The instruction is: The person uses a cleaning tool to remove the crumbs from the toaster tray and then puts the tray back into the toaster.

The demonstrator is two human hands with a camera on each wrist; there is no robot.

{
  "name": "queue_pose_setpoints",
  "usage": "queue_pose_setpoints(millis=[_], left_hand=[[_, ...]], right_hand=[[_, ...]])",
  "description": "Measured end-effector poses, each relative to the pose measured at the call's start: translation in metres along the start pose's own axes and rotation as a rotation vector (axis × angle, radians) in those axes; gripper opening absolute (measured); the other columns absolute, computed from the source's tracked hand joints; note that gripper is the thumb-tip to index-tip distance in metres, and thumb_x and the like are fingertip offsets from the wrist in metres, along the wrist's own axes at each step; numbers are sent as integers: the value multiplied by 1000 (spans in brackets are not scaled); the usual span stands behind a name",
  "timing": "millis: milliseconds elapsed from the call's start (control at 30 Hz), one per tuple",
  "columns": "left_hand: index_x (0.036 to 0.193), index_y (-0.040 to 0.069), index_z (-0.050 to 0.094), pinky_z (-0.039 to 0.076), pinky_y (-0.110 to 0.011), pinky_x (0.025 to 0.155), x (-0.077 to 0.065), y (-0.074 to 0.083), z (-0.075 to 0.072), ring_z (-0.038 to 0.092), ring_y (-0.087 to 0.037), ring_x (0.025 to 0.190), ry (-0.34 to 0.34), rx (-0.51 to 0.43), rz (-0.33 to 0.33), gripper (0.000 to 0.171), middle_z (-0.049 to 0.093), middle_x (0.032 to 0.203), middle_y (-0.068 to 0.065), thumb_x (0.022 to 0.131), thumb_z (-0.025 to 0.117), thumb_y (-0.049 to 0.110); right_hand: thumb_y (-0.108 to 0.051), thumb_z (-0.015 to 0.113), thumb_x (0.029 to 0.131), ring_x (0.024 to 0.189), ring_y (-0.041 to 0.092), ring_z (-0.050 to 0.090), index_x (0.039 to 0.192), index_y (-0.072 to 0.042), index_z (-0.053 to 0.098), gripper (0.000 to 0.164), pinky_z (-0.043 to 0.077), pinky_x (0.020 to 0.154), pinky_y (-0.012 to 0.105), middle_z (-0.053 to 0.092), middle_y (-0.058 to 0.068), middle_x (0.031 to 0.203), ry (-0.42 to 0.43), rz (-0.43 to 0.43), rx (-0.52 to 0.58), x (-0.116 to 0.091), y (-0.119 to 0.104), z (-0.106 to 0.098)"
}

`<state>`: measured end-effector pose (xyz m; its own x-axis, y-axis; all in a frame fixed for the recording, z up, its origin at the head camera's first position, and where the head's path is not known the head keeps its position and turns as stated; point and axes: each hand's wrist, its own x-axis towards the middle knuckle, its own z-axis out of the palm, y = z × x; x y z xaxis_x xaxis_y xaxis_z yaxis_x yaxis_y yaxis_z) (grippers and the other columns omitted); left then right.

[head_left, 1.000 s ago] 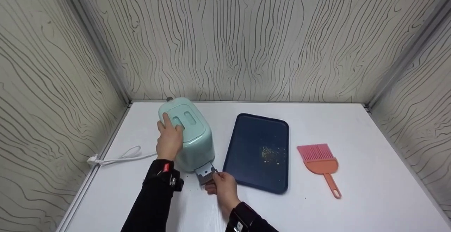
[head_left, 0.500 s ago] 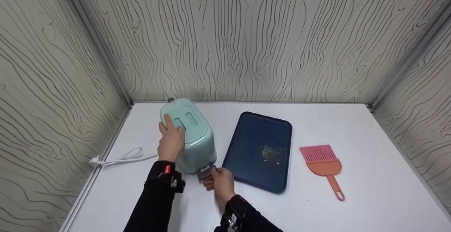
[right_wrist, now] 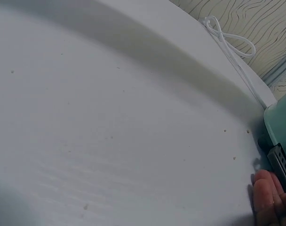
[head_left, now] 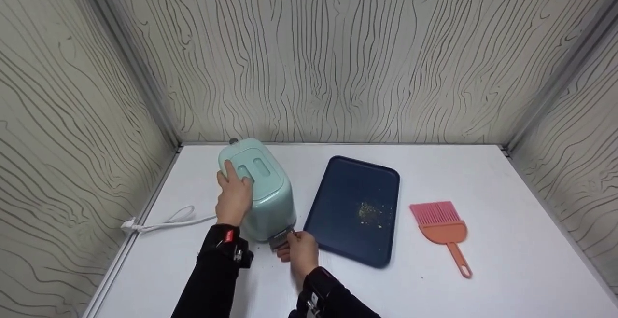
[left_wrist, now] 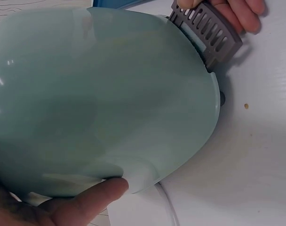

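A mint-green toaster [head_left: 270,212] with a lidded top stands left of centre. My left hand [head_left: 234,201] rests on its top left edge, fingers spread and mostly straight; in the left wrist view one digit [left_wrist: 105,190] lies against the toaster's side. At the near end, my right hand [head_left: 303,253] pinches the grey slotted end of a crumb tray [left_wrist: 206,28] between thumb and fingers. Most of this tray is inside the toaster, with a narrow gap at its slot. The right wrist view catches the curled fingers [right_wrist: 267,195] under the tray's end.
A dark blue tray [head_left: 350,187] bearing crumbs [head_left: 369,213] lies right of the toaster. Farther right is an orange brush [head_left: 444,231] with pink bristles. The white cord [head_left: 178,221] runs left. Small crumbs dot the white table [right_wrist: 133,141].
My right hand has pushed the crumb tray farther into the toaster, so that only its grey end sticks out. My left hand has stayed on the toaster.
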<state>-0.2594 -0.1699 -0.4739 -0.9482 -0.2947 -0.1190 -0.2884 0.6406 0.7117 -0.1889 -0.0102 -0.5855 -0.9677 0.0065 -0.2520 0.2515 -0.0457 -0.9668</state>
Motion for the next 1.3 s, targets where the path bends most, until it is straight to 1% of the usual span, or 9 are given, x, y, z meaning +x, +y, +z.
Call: queue_pose_setpoints(millis=[100,267,433,567,767,967,1167,1300], left_hand=[[163,10,-9,49,-62,89,0,-1,1,58,-50,109,-6,-4,2,73,-4,167,-29,103,27,31],[163,11,-10,47,-64,93,2,-1,0,56,-53,115,-14,-3,-7,73,-5,167,-29,103,27,32],[163,12,-10,46,-64,94,3,-1,-2,54,-54,117,-16,0,-6,74,-6,167,-28,103,27,32],[163,10,-10,47,-64,93,3,-2,-3,54,-55,118,-15,9,4,74,-5,166,-30,103,27,31],[163,10,-10,48,-63,92,3,-2,-2,55,-55,116,-17,10,0,74,-5,166,-29,103,27,31],[163,9,-10,49,-61,91,2,-1,-1,56,-53,114,-21,4,9,73,-5,166,-31,103,26,30],[163,7,-7,51,-61,87,1,-1,0,59,-53,106,10,8,40,73,-1,165,-34,103,28,28],[163,6,-7,51,-61,86,2,-3,0,59,-53,106,17,15,35,73,-1,165,-34,102,28,28]], right_hand=[[-7,46,107,67,24,72,107,11,61,24,60,61,35,71,20,82,9,5,-24,2,-1,1],[-7,46,107,67,24,72,112,12,61,25,60,61,34,72,18,80,14,14,-75,4,-5,4],[-6,46,106,63,22,71,108,11,62,24,60,59,34,72,16,76,28,20,-88,7,-6,7],[-6,47,105,60,21,71,103,11,63,23,59,55,33,71,15,72,36,11,-113,9,-6,8],[-6,47,104,56,22,70,98,10,63,24,59,53,33,71,15,69,31,-3,-139,9,-7,7],[-7,47,104,54,21,69,93,8,65,26,58,51,32,72,14,67,46,7,-166,11,-6,7],[-8,48,104,52,21,69,94,7,65,25,57,50,32,71,12,65,67,2,-196,14,-4,8],[-8,49,104,54,23,70,93,8,65,25,58,50,32,71,13,64,65,0,-194,14,-4,9]])
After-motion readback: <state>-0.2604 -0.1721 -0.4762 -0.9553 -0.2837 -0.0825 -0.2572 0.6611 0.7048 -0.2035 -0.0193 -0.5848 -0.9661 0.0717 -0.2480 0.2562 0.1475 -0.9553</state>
